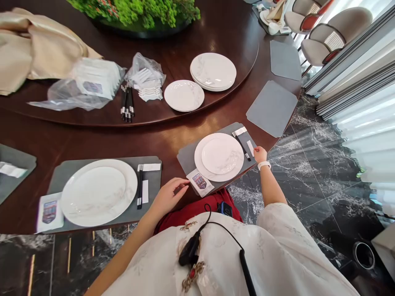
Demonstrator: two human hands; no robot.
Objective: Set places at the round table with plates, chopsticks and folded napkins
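A small round white plate (221,155) sits on a larger round white plate (212,176) upon a grey rectangular placemat (188,155), slim black chopsticks (241,146) to their right, a narrow white strip (250,147) right of those, a printed white packet (200,182) to their front left. A second grey placemat (154,185) lies further left. Behind, on the round dark wooden turntable (175,49), left to right: shiny beige cloth (55,47), plastic-bagged white packets (96,78), black chopstick bundle (124,101), stacked round white plates (213,70). Green foliage (148,12) stands beyond.
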